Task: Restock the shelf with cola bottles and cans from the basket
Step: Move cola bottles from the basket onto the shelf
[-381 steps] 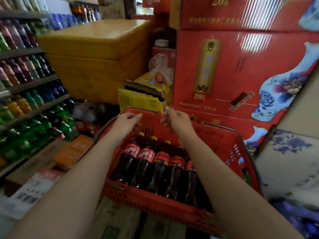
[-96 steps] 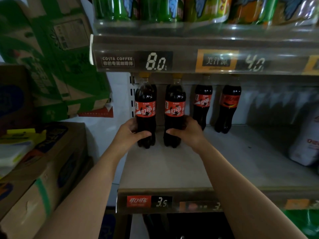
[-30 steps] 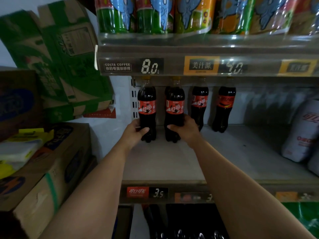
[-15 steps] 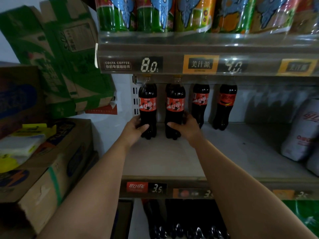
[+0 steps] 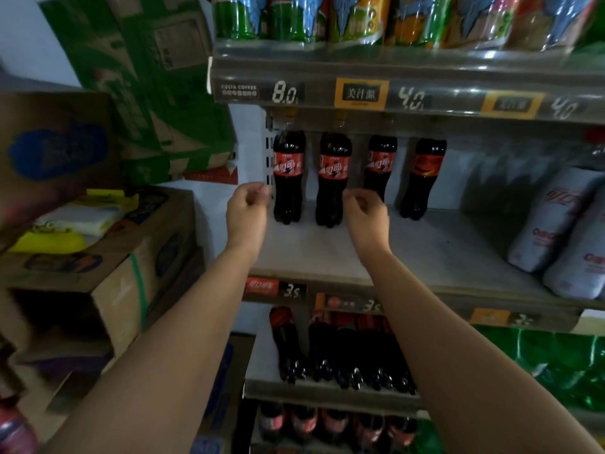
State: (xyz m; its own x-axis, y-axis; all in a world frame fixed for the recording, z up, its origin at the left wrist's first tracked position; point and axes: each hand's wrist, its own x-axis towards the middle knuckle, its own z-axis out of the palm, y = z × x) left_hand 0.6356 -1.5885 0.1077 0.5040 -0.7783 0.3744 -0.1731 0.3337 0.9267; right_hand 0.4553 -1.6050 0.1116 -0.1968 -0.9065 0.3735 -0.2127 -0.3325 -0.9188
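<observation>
Four cola bottles with red labels stand at the back left of the grey shelf (image 5: 327, 257). The two leftmost are the first bottle (image 5: 288, 178) and the second bottle (image 5: 333, 181), each upright and free of my hands. My left hand (image 5: 247, 211) hovers just left of the first bottle, fingers loosely curled, holding nothing. My right hand (image 5: 366, 214) hovers just right of the second bottle, in front of the third bottle (image 5: 379, 162), also empty. The fourth bottle (image 5: 424, 178) stands further right. The basket is out of view.
White wrapped cola packs (image 5: 550, 221) lean at the shelf's right end. More cola bottles (image 5: 343, 348) fill the shelves below, and green and orange drinks (image 5: 327, 18) the shelf above. Stacked cardboard boxes (image 5: 108, 276) and a green carton (image 5: 147, 77) stand close on the left.
Both hands have let go of the two leftmost bottles and drawn back toward me. The bottles stay upright on the shelf.
</observation>
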